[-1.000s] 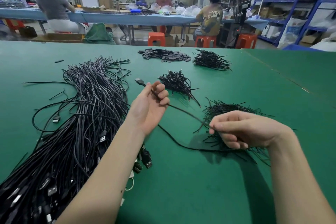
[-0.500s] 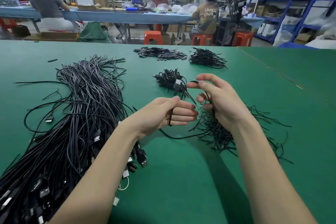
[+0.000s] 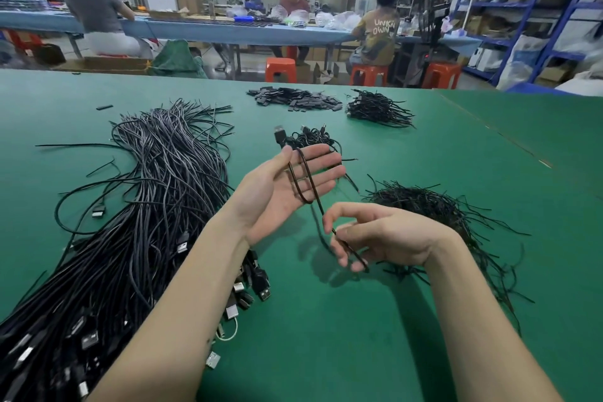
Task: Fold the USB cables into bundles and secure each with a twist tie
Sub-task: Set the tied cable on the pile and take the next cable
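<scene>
Head view: the right hand (image 3: 388, 237) forms the working grip, thumb and fingers pinching one black USB cable (image 3: 306, 179) just below the left palm. From that pinch the cable rises to the left hand (image 3: 287, 186), which is spread flat, palm up with fingers straight, and the cable lies across those fingers in a loose U-shaped loop. Its USB plug (image 3: 280, 135) sticks out past the left thumb, on the far side from the grip. The free tail runs out beyond the right fingers toward the green surface (image 3: 326, 336).

Risks, as a judgement: the left hand clamps nothing, so the loop rests only on open fingers. A pull from the pinching grip could drag the loop off the palm or draw it uneven, and the bundle would have to be started again. The tail could also snag, since it hangs low near the surface.

Just beyond the right wrist lies the heap of twist ties (image 3: 434, 206), close enough that loose ties might catch in the cable. Left of the left forearm sprawls the big pile of unfolded cables (image 3: 137, 206). Past the left fingertips sits a small cluster of bundled cables (image 3: 313, 139), and farther off two more dark piles (image 3: 378, 108).
</scene>
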`<action>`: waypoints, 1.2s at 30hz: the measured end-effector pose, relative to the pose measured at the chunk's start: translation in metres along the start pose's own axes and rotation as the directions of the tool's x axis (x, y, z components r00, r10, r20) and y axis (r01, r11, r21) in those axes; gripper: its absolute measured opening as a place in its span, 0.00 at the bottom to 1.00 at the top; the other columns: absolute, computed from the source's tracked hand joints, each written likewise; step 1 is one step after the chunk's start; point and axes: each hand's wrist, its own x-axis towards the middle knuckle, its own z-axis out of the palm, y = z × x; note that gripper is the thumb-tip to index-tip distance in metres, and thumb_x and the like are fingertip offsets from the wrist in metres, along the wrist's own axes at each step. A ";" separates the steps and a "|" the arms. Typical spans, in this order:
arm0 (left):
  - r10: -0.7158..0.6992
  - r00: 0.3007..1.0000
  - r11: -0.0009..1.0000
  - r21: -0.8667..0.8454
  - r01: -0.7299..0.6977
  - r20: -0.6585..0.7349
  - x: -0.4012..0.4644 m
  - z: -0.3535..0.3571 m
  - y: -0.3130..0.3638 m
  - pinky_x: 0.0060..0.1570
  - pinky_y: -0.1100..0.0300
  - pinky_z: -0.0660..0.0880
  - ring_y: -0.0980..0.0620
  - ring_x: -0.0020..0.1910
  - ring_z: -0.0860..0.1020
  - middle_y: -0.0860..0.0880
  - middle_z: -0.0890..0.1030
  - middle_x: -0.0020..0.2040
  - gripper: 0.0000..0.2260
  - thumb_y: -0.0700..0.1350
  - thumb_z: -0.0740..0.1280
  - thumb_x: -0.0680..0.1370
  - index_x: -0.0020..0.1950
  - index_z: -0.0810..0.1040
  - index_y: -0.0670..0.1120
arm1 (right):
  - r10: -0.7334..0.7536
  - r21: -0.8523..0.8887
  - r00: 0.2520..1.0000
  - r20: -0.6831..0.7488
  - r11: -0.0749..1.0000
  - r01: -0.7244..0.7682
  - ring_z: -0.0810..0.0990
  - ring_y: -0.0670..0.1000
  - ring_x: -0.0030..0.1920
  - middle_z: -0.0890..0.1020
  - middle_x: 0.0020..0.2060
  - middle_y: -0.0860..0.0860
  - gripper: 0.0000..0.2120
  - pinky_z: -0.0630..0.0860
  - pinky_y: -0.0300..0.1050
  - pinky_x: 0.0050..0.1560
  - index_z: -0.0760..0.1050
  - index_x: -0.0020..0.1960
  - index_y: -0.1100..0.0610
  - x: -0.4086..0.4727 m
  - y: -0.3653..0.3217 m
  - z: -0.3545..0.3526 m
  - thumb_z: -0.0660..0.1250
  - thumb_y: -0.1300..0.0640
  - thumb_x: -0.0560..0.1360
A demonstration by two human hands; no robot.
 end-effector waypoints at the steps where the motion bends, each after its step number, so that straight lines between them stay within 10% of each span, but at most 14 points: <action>1: -0.008 1.000 1.000 0.022 0.007 0.028 -0.001 0.000 0.000 0.62 0.51 0.78 0.40 0.65 0.78 0.37 0.79 0.65 0.22 0.50 0.48 0.87 0.67 0.74 0.38 | 0.010 -0.013 0.998 -0.054 1.000 -0.011 0.78 0.49 0.37 0.78 0.39 0.53 0.11 0.73 0.36 0.32 0.77 0.49 0.51 0.002 0.000 0.000 0.61 0.66 0.82; 6: -0.127 0.990 0.925 0.368 0.095 0.064 -0.004 0.002 0.008 0.50 0.57 0.80 0.40 0.58 0.82 0.37 0.83 0.59 0.22 0.51 0.49 0.87 0.61 0.77 0.39 | 0.067 0.334 0.917 -0.394 0.940 0.075 0.68 0.43 0.25 0.76 0.32 0.50 0.09 0.58 0.30 0.18 0.70 0.55 0.55 0.015 -0.003 -0.008 0.60 0.67 0.81; 11: -0.293 0.956 0.651 0.730 0.207 -0.010 -0.003 0.013 -0.002 0.50 0.57 0.79 0.46 0.49 0.85 0.38 0.85 0.53 0.22 0.48 0.48 0.87 0.56 0.79 0.39 | 0.022 -0.095 0.811 -0.585 0.991 -0.095 0.72 0.44 0.25 0.75 0.30 0.47 0.07 0.66 0.36 0.25 0.72 0.47 0.52 0.027 -0.016 0.005 0.59 0.62 0.80; 18: -0.206 0.964 0.399 0.885 0.239 -0.168 0.004 0.001 -0.014 0.61 0.48 0.77 0.48 0.48 0.82 0.44 0.86 0.50 0.22 0.47 0.50 0.87 0.50 0.81 0.39 | -0.266 -0.639 0.728 -0.632 0.710 -0.296 0.79 0.51 0.41 0.82 0.43 0.53 0.08 0.69 0.43 0.34 0.72 0.52 0.49 0.032 -0.031 0.025 0.57 0.59 0.76; 23: 0.030 0.970 0.471 0.860 0.199 -0.241 0.009 -0.011 -0.017 0.67 0.48 0.72 0.53 0.59 0.81 0.49 0.85 0.56 0.19 0.48 0.51 0.86 0.59 0.82 0.44 | -0.265 -0.480 0.671 -0.693 0.864 -0.154 0.85 0.50 0.44 0.86 0.38 0.49 0.07 0.80 0.47 0.48 0.68 0.50 0.48 0.030 -0.038 0.029 0.59 0.60 0.77; 27: 0.195 0.938 0.708 0.703 0.067 -0.285 0.013 -0.006 -0.019 0.65 0.56 0.75 0.54 0.59 0.81 0.44 0.83 0.60 0.18 0.47 0.50 0.87 0.61 0.79 0.43 | -0.163 -0.177 0.777 -0.608 0.982 0.067 0.85 0.52 0.34 0.83 0.39 0.54 0.06 0.83 0.48 0.47 0.70 0.50 0.56 0.032 -0.038 0.033 0.59 0.66 0.79; 30: 0.153 0.945 0.951 0.303 -0.062 -0.288 0.013 -0.001 -0.011 0.57 0.60 0.79 0.51 0.57 0.83 0.43 0.84 0.59 0.21 0.48 0.47 0.87 0.62 0.77 0.39 | -0.130 -0.061 0.899 -0.417 0.992 0.115 0.79 0.52 0.30 0.79 0.34 0.52 0.08 0.79 0.43 0.37 0.69 0.50 0.54 0.030 -0.033 0.034 0.59 0.67 0.81; 36: 0.068 0.989 0.997 -0.035 -0.073 -0.132 0.002 0.001 0.000 0.56 0.59 0.79 0.46 0.62 0.81 0.41 0.82 0.62 0.22 0.49 0.47 0.87 0.63 0.77 0.39 | 0.035 -0.009 0.946 -0.324 0.999 -0.040 0.76 0.51 0.30 0.75 0.28 0.49 0.10 0.76 0.40 0.36 0.71 0.51 0.55 0.024 -0.011 0.020 0.63 0.48 0.83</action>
